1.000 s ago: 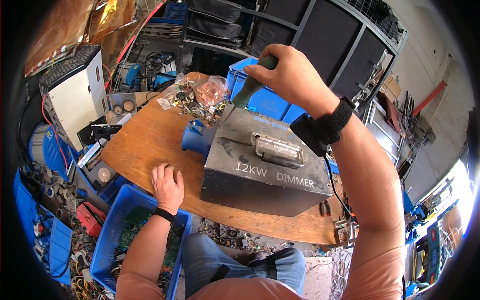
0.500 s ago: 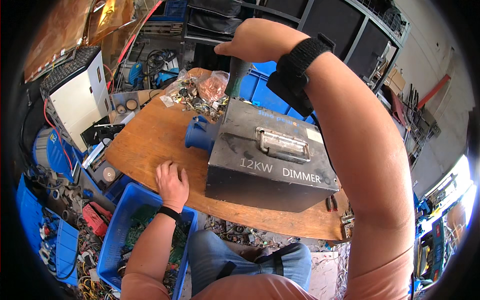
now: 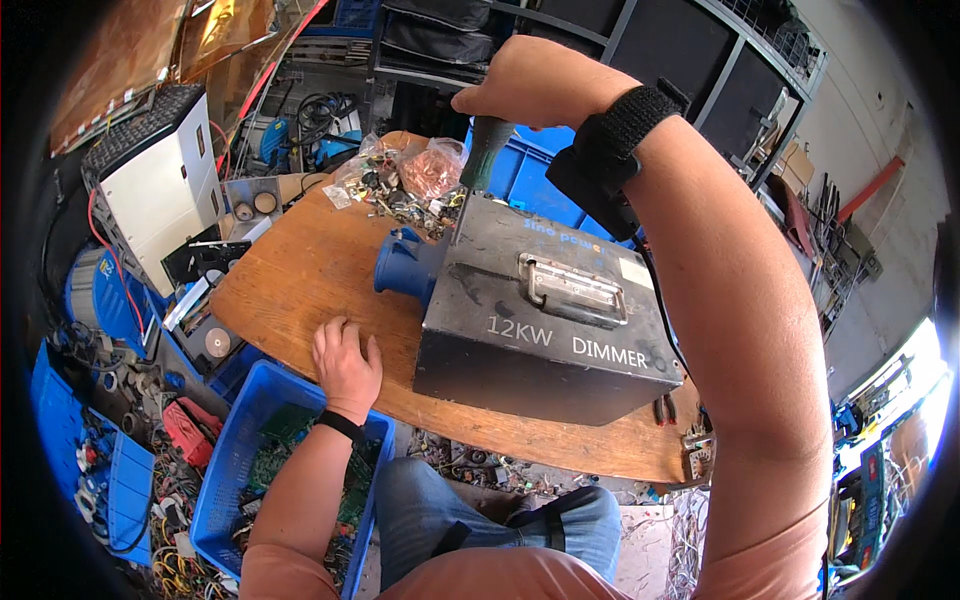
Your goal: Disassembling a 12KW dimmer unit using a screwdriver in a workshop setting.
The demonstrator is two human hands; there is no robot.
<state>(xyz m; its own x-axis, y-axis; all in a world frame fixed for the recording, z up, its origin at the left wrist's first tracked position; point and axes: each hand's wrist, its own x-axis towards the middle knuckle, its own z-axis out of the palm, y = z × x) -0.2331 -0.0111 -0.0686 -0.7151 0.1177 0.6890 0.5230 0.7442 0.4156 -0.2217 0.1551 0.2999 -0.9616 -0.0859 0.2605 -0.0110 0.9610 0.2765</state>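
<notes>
A black metal box (image 3: 545, 365) with a folding metal handle (image 3: 570, 290) on top rests on the wooden table. From its left side sticks out a blue round socket (image 3: 402, 264). My right hand (image 3: 540, 82) is raised over the box's far left corner, closed round a screwdriver with a dark green handle (image 3: 487, 155). The screwdriver stands upright, its shaft running down to that corner; I cannot tell exactly where the tip sits. Lying on the table's near left edge, my left hand (image 3: 346, 368) has its fingers stretched out and holds nothing.
The wooden table (image 3: 290, 265) bears small scrap parts and a plastic bag of copper-coloured pieces (image 3: 435, 168) at its far end. Red-handled pliers (image 3: 665, 410) lie right of the box. A blue crate (image 3: 225, 480) of green circuit boards stands at the near left, and blue bins (image 3: 530, 180) stand behind.
The view has shifted slightly, so the box and table sit a little differently in it. My right hand still grips the screwdriver at the same corner; my left hand stays on the table.
</notes>
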